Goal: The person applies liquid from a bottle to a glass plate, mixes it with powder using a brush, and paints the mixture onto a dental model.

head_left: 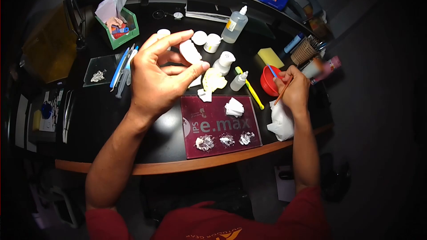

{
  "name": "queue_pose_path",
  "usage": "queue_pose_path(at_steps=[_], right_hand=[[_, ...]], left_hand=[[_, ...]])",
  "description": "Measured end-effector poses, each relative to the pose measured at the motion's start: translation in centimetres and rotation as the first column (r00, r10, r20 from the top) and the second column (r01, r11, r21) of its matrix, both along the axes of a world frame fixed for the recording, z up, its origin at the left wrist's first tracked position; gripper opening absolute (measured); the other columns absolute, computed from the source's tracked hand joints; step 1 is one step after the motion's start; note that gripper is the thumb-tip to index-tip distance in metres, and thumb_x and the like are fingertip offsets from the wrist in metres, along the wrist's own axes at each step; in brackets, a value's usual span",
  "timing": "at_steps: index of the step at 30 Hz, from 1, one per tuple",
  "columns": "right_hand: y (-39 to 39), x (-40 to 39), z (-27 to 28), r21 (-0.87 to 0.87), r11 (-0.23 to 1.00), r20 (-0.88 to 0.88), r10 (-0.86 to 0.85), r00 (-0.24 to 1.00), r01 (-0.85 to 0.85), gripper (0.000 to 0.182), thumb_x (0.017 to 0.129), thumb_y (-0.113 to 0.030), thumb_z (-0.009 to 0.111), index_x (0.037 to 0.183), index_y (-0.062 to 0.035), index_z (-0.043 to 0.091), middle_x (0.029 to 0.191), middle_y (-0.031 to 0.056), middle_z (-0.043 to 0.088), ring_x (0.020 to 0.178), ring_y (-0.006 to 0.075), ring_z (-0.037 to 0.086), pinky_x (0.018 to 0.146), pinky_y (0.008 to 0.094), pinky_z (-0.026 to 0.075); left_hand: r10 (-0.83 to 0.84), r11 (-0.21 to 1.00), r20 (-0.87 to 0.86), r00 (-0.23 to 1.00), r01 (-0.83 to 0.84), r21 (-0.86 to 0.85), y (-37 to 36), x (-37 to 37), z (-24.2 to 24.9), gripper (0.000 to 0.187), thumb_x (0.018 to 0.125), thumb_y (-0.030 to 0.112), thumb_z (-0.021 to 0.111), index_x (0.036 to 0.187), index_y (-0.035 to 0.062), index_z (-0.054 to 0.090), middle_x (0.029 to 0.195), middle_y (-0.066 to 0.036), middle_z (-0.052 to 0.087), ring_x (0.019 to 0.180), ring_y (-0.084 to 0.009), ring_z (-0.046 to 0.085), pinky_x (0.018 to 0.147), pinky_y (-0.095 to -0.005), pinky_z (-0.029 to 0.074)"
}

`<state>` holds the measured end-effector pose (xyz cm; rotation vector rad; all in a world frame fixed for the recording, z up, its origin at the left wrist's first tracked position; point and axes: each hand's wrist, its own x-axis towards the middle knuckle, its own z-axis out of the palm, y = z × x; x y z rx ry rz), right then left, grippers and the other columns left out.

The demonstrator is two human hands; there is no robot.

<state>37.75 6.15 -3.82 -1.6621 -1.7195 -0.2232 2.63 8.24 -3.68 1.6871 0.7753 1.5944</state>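
Note:
My left hand is raised over the table, pinching a white dental cast between thumb and fingers. On the right, my right hand grips a thin brush with a reddish-brown handle; its tip is hard to make out. That hand is beside a red bowl, where a blue stick also shows. Below it lies a crumpled white cloth. A yellowish dental cast rests behind the maroon slab, which carries a folded tissue and several smeared whitish heaps.
Small white bottles and jars stand behind, with a large clear bottle. A yellow toothbrush lies near the bowl. A green bin and a glass plate are at left; a yellow sponge is at right.

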Motion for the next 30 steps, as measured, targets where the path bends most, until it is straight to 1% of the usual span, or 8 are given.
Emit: queue_pose_path(at_steps=[4, 9, 13, 17, 19, 21, 28, 30], right_hand=[[0.1, 1.4, -0.4, -0.119, 0.987, 0.008, -0.105, 0.994, 0.106, 0.033, 0.074, 0.002, 0.087, 0.074, -0.0009, 0.054, 0.068, 0.0145, 0.066, 0.071, 0.0284, 0.076, 0.065, 0.0383, 0.059], [-0.1, 0.8, -0.7, -0.060, 0.989, 0.069, -0.133, 0.989, 0.138, 0.029, 0.075, 0.003, 0.085, 0.076, 0.0000, 0.056, 0.064, 0.0135, 0.063, 0.059, 0.0271, 0.067, 0.058, 0.0403, 0.052], [-4.0, -0.7, 0.9, 0.083, 0.996, -0.010, 0.022, 1.000, -0.022, 0.024, 0.084, 0.001, 0.083, 0.081, 0.0006, 0.059, 0.064, 0.0116, 0.063, 0.060, 0.0133, 0.066, 0.054, 0.0336, 0.049], [-11.4, -4.9, -0.2, 0.041, 0.992, -0.373, 0.128, 0.919, -0.122, 0.015, 0.086, -0.003, 0.085, 0.092, 0.0010, 0.071, 0.071, 0.0081, 0.071, 0.066, 0.0097, 0.070, 0.057, 0.0270, 0.052], [-15.2, -4.8, -1.0, -0.146, 0.978, -0.178, 0.125, 0.976, -0.151, 0.014, 0.084, -0.004, 0.086, 0.093, 0.0000, 0.076, 0.074, 0.0102, 0.074, 0.066, 0.0139, 0.072, 0.057, 0.0276, 0.053], [-16.8, -5.9, -2.3, -0.048, 0.980, -0.052, 0.191, 0.980, -0.193, 0.014, 0.082, -0.003, 0.087, 0.092, -0.0006, 0.078, 0.077, 0.0122, 0.076, 0.064, 0.0190, 0.073, 0.057, 0.0283, 0.053], [-19.7, -7.2, -6.0, 0.060, 0.989, -0.004, 0.137, 0.991, -0.136, 0.014, 0.079, 0.000, 0.085, 0.089, -0.0015, 0.075, 0.073, 0.0102, 0.074, 0.056, 0.0213, 0.069, 0.052, 0.0298, 0.050], [-19.9, -7.4, -6.8, 0.042, 0.986, -0.005, 0.163, 0.987, -0.162, 0.010, 0.083, 0.004, 0.081, 0.089, 0.0019, 0.074, 0.073, 0.0119, 0.073, 0.060, 0.0180, 0.069, 0.054, 0.0276, 0.049]], left_hand=[[-0.001, 1.000, -0.003, 1.000, 0.001, 0.012, 0.4, 0.1, -0.5, 0.055, 0.081, -0.011, 0.083, 0.132, -0.0023, 0.067, 0.115, -0.007, 0.060, 0.096, -0.0135, 0.070, 0.085, -0.0267, 0.068], [-0.010, 1.000, 0.023, 1.000, 0.010, -0.004, 0.4, 0.1, -0.4, 0.055, 0.081, -0.012, 0.082, 0.133, -0.0031, 0.066, 0.115, -0.007, 0.060, 0.097, -0.0147, 0.070, 0.089, -0.0293, 0.067], [-0.005, 1.000, 0.027, 1.000, 0.005, -0.004, 0.3, -0.1, -0.3, 0.056, 0.081, -0.011, 0.083, 0.133, -0.0027, 0.066, 0.115, -0.007, 0.060, 0.097, -0.0141, 0.070, 0.088, -0.0288, 0.067], [-0.009, 1.000, 0.023, 1.000, 0.009, 0.008, 0.4, -0.1, -0.5, 0.056, 0.080, -0.010, 0.084, 0.133, -0.0022, 0.067, 0.116, -0.007, 0.060, 0.097, -0.0131, 0.070, 0.086, -0.0275, 0.067], [-0.014, 1.000, 0.020, 1.000, 0.014, 0.008, 0.2, 0.0, -0.3, 0.056, 0.080, -0.010, 0.084, 0.133, -0.0022, 0.067, 0.116, -0.007, 0.060, 0.097, -0.0132, 0.070, 0.086, -0.0275, 0.067], [-0.014, 1.000, 0.033, 0.999, 0.014, 0.009, 0.2, 0.2, -0.3, 0.055, 0.080, -0.010, 0.084, 0.132, -0.0020, 0.067, 0.116, -0.007, 0.060, 0.096, -0.0135, 0.070, 0.086, -0.0274, 0.068], [-0.013, 1.000, 0.029, 0.999, 0.013, 0.019, 0.1, 0.3, -0.3, 0.054, 0.081, -0.010, 0.084, 0.132, -0.0018, 0.068, 0.118, -0.008, 0.061, 0.096, -0.0131, 0.070, 0.085, -0.0270, 0.068], [-0.007, 1.000, 0.017, 1.000, 0.007, 0.017, 0.0, 0.3, -0.3, 0.054, 0.081, -0.010, 0.084, 0.132, -0.0019, 0.068, 0.118, -0.008, 0.061, 0.096, -0.0132, 0.070, 0.085, -0.0269, 0.068]])
